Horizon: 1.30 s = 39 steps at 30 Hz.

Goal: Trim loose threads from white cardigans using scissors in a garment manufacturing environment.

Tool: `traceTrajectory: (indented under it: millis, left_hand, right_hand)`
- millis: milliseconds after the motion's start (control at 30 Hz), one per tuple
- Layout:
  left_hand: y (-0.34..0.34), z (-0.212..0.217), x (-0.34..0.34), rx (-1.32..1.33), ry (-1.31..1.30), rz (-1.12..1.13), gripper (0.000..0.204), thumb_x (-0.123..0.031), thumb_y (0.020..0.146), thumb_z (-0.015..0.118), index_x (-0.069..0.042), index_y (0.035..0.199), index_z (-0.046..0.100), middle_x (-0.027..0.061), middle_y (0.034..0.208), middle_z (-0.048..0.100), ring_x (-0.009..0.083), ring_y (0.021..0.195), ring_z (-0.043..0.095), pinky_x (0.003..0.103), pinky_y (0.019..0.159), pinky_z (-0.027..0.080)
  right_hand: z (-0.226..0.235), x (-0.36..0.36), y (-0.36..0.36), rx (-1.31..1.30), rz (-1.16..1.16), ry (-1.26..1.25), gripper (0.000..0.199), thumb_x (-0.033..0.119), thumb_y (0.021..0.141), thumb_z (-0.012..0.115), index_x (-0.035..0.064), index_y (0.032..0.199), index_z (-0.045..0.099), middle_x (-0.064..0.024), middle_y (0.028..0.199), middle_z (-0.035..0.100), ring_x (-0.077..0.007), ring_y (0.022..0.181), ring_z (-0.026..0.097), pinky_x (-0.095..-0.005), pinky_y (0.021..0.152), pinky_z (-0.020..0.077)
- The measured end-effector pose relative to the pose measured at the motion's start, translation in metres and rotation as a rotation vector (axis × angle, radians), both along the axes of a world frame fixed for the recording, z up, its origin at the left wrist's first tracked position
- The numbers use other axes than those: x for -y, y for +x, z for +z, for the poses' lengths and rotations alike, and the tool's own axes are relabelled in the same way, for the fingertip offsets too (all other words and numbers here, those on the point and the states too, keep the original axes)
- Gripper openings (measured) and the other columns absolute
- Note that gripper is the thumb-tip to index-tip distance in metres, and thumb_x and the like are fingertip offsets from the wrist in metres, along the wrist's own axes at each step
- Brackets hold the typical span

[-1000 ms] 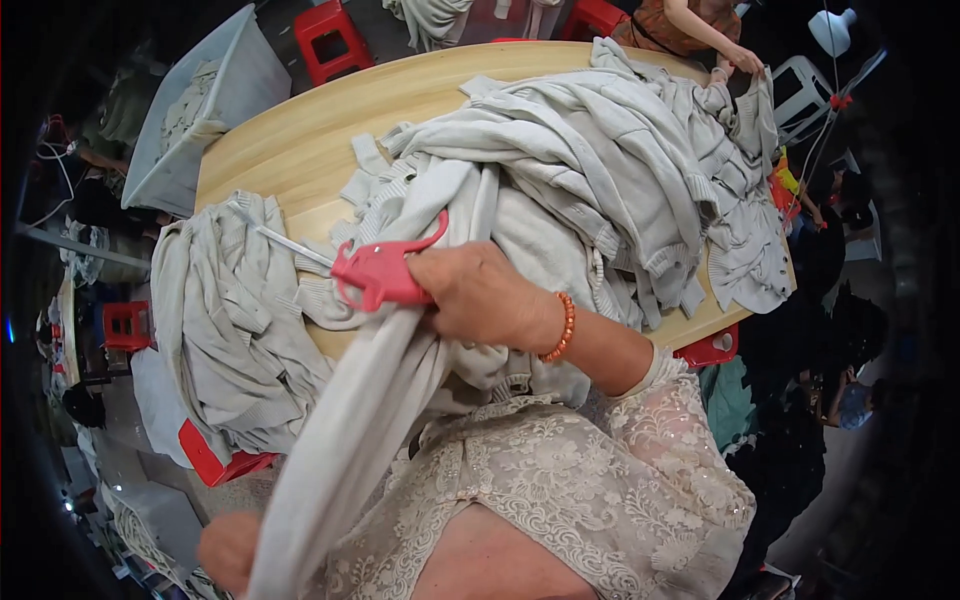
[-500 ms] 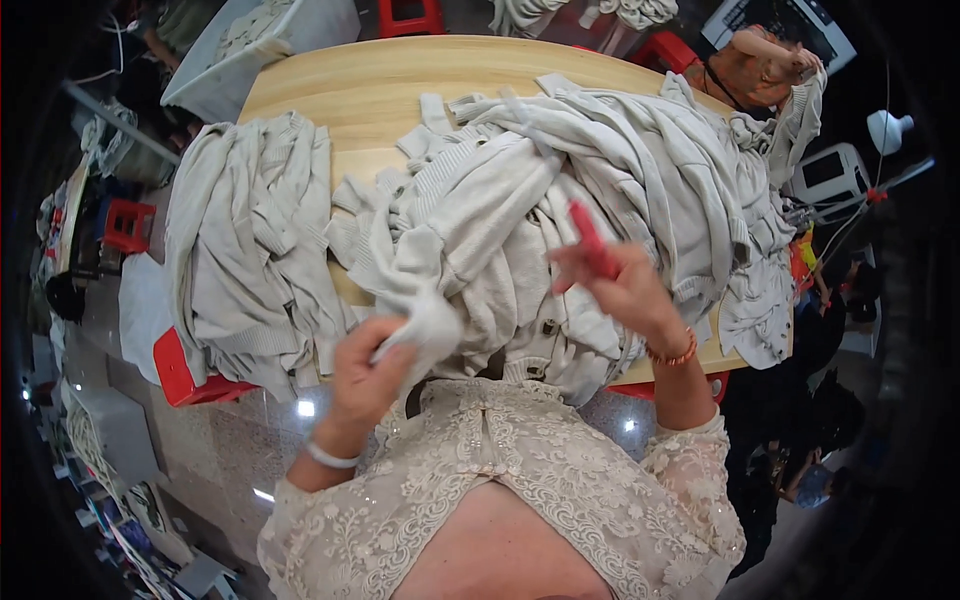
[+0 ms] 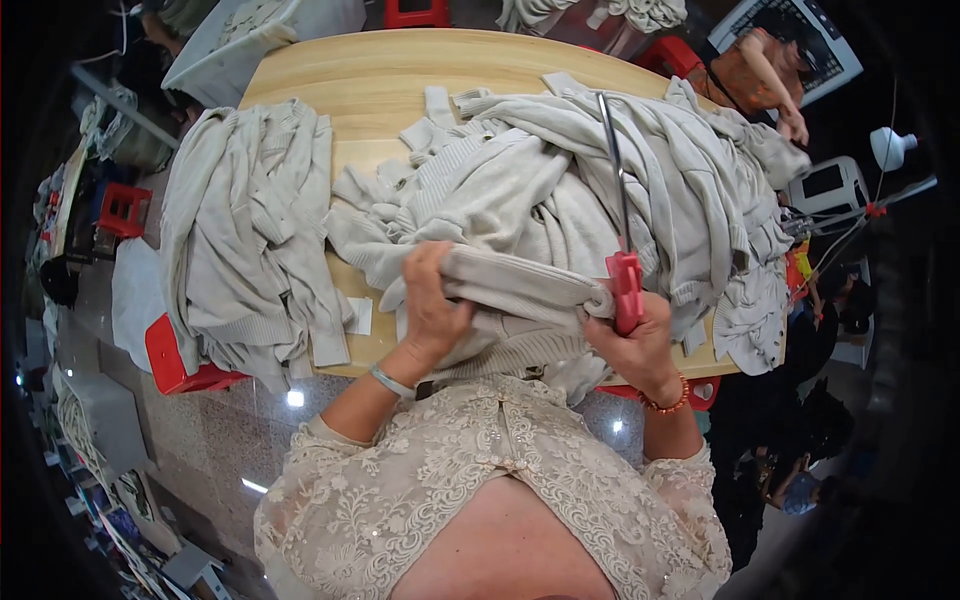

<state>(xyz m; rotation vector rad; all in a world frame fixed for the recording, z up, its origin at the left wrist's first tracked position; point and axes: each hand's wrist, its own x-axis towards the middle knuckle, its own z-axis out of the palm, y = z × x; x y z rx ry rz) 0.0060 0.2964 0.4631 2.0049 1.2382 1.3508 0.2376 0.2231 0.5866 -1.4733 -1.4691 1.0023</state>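
My left hand (image 3: 432, 300) grips a bunched fold of a pale grey knitted garment (image 3: 520, 285) at the near edge of the wooden table (image 3: 380, 75). My right hand (image 3: 640, 340) holds the other end of that fold together with red-handled scissors (image 3: 622, 240), whose long blades point away from me over the clothes. The stretch of knit runs taut between both hands. Behind it lies a big heap of the same grey garments (image 3: 620, 170).
A second pile of grey knitwear (image 3: 250, 230) hangs over the table's left edge. Red stools (image 3: 175, 360) stand below. A grey bin (image 3: 250, 40) sits at the far left corner. Another person (image 3: 770, 70) works at the far right.
Both hands have come closer to me and now stretch a fold of knit between them. The scissors have turned upright, blades pointing away. The view has shifted slightly.
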Motion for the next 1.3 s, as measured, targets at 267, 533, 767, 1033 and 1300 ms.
traceTrajectory:
  millis: [267,533,767,1033,1300]
  left_hand:
    - [-0.066,-0.005,-0.069,-0.271,-0.209,-0.230,0.036,-0.001,0.065,0.072,-0.007,0.100,0.066,0.0094,0.091,0.064,0.0303,0.088,0.060,0.038,0.081,0.047]
    - [-0.049,0.022,-0.085,-0.496,-0.718,-0.729,0.035,-0.010,0.066,0.078,-0.004,0.095,0.059,0.0041,0.086,0.060,0.0134,0.080,0.056,0.028,0.073,0.046]
    - [-0.026,0.047,-0.084,-0.719,-0.793,-0.907,0.034,-0.012,0.068,0.078,-0.002,0.099,0.066,0.0074,0.086,0.065,0.0174,0.078,0.061,0.030,0.073,0.049]
    - [0.004,0.134,-0.224,-0.501,0.378,-0.045,0.015,-0.001,0.081,0.058,-0.009,0.091,0.066,0.0118,0.083,0.061,0.0328,0.076,0.063,0.040,0.063,0.048]
    - [0.016,0.016,-0.199,-0.245,-0.215,-0.145,0.014,-0.014,0.088,0.062,-0.006,0.098,0.068,0.0023,0.059,0.057,0.0119,0.058,0.060,0.029,0.053,0.047]
  right_hand:
    - [0.022,-0.005,0.065,0.127,-0.296,0.208,0.029,-0.001,0.078,0.069,-0.0027,0.107,0.066,0.0068,0.072,0.057,-0.0014,0.064,0.049,-0.0183,0.057,0.0400]
    - [0.018,0.023,0.130,0.051,-0.520,0.300,0.026,-0.003,0.083,0.066,-0.0008,0.109,0.064,0.0055,0.081,0.058,-0.0009,0.069,0.050,-0.0173,0.061,0.0405]
    - [0.014,0.060,0.181,-0.021,-0.624,0.249,0.026,-0.002,0.085,0.065,-0.0010,0.111,0.064,0.0036,0.086,0.061,-0.0028,0.071,0.054,-0.0189,0.064,0.0438]
    - [0.036,0.054,0.188,0.397,-0.715,0.490,0.026,-0.004,0.084,0.065,0.0013,0.110,0.065,0.0037,0.086,0.062,-0.0033,0.070,0.053,-0.0197,0.062,0.0440]
    - [-0.028,0.118,0.142,0.876,-0.185,0.403,0.019,0.003,0.077,0.067,0.0012,0.096,0.066,-0.0126,0.071,0.061,-0.0296,0.059,0.061,-0.0366,0.054,0.0472]
